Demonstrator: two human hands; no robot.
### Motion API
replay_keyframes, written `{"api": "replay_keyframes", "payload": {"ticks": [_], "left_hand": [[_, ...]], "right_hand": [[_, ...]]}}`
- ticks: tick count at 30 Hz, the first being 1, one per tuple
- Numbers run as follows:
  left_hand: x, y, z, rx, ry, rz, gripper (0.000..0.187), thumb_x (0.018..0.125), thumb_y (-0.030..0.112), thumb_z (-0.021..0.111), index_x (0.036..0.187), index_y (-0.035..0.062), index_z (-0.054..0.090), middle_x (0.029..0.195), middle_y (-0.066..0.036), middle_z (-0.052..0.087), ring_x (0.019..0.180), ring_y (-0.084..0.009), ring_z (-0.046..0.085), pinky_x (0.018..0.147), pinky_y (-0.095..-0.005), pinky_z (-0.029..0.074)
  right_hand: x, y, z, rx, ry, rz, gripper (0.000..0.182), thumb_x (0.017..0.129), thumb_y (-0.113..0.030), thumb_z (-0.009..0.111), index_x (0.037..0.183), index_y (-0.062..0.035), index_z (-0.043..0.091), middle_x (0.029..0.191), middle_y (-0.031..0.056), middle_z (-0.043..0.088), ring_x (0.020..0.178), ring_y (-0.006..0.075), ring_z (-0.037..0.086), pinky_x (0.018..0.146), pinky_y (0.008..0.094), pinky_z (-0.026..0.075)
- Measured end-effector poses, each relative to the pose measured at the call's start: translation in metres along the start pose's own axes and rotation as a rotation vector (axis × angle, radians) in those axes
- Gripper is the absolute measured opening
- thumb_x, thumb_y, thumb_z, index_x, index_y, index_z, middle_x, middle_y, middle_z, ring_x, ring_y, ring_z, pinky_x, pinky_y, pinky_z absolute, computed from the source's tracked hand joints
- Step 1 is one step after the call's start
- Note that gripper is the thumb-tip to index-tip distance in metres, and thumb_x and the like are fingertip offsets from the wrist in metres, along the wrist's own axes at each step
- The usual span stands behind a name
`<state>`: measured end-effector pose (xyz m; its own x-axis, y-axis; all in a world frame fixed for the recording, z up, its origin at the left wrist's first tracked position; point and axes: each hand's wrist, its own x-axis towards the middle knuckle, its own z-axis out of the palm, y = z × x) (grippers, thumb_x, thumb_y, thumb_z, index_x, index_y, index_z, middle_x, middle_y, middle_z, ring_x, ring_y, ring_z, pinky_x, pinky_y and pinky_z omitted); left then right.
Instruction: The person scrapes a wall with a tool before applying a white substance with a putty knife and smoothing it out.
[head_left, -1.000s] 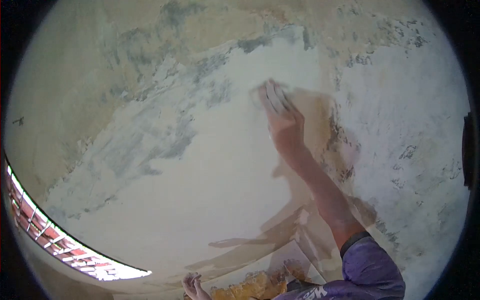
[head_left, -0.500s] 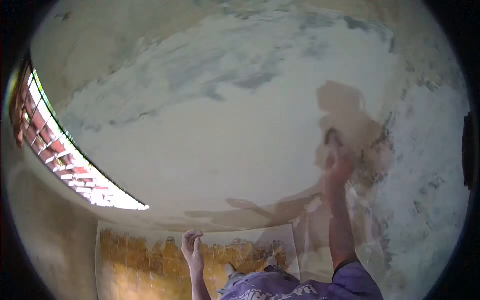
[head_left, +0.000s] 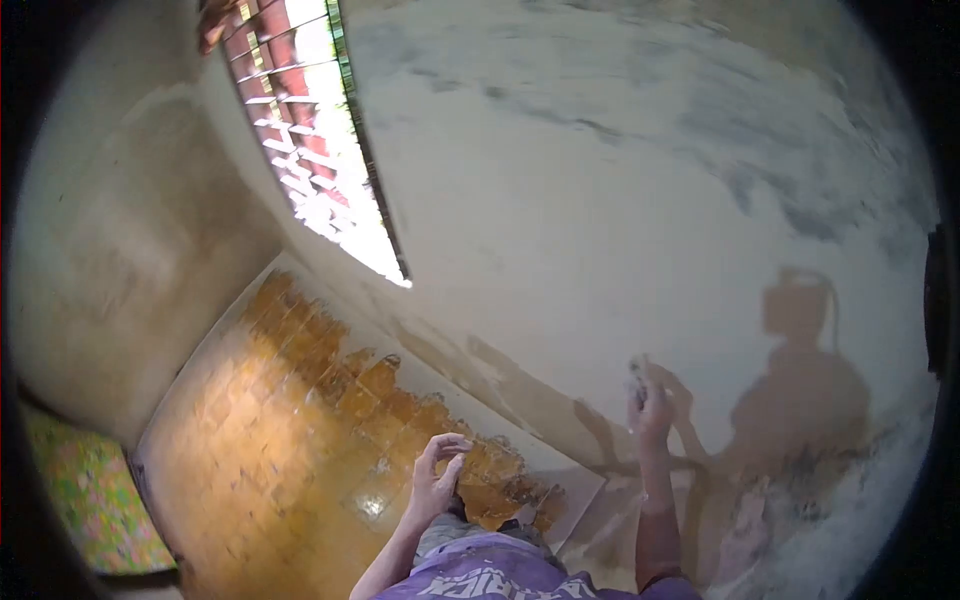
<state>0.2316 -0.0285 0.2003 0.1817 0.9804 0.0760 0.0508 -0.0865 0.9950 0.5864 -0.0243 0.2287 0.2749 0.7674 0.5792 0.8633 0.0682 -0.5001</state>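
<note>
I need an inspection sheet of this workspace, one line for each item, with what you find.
Surface: wall has a broad pale coating, with grey patches above and brownish areas below.
Job's things: small object at the right hand, too blurred to name.
Clutter: nothing seen.
Hands: right hand raised by the wall, its contact unclear; left hand half curled, nothing seen in it.
Cables: nothing seen.
Surroundings: bright slatted window; orange-yellow tiled floor with patchy dark stains near the wall; multicoloured patterned sheet at lower left.
</note>
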Motion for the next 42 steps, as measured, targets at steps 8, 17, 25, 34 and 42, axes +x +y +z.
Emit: {"api": "replay_keyframes", "payload": {"ticks": [8,17,25,34,42], "left_hand": [[-0.021,-0.020,-0.055,-0.041,0.188,-0.083,0.026,0.091,0.003,0.055,0.116,0.0003,0.054,0.107,-0.012,0.065,0.103,-0.0200,0.062,0.095,-0.0344,0.046],[0.010,-0.024,-0.151,-0.032,0.296,-0.040,0.025,0.090,0.003,0.054,0.114,-0.0009,0.056,0.104,-0.012,0.067,0.100,-0.0190,0.064,0.092,-0.0328,0.048],[0.035,-0.039,-0.262,-0.074,0.333,-0.066,0.023,0.092,0.001,0.051,0.115,0.0006,0.054,0.107,-0.010,0.064,0.101,-0.0169,0.061,0.092,-0.0302,0.046],[0.043,-0.057,-0.305,-0.093,0.234,-0.110,0.024,0.092,0.001,0.050,0.116,0.0011,0.053,0.109,-0.009,0.062,0.102,-0.0158,0.060,0.091,-0.0294,0.046],[0.075,-0.063,-0.308,-0.146,0.255,-0.089,0.026,0.091,-0.001,0.049,0.117,-0.0001,0.053,0.107,-0.010,0.062,0.099,-0.0163,0.061,0.091,-0.0290,0.046]], "right_hand": [[0.111,-0.032,0.021,-0.152,0.547,-0.113,0.024,0.088,-0.005,0.061,0.112,-0.0014,0.063,0.108,0.0170,0.067,0.098,0.0306,0.066,0.081,0.0376,0.055],[0.112,-0.127,0.150,-0.244,0.053,-0.371,0.020,0.085,-0.005,0.065,0.105,-0.0033,0.066,0.085,0.0155,0.067,0.078,0.0316,0.067,0.067,0.0408,0.053],[0.212,-0.166,0.230,-0.405,0.452,-0.419,0.034,0.088,-0.014,0.062,0.122,-0.0063,0.057,0.086,0.0109,0.065,0.076,0.0291,0.066,0.064,0.0401,0.055],[0.140,-0.190,0.311,-0.393,-0.197,-0.408,0.037,0.083,-0.012,0.064,0.120,-0.0078,0.058,0.090,0.0134,0.066,0.078,0.0308,0.065,0.072,0.0409,0.055],[0.249,-0.257,0.195,-0.300,0.562,-0.513,0.033,0.083,-0.005,0.069,0.115,-0.0099,0.065,0.080,0.0084,0.064,0.071,0.0256,0.060,0.061,0.0387,0.046]]}}
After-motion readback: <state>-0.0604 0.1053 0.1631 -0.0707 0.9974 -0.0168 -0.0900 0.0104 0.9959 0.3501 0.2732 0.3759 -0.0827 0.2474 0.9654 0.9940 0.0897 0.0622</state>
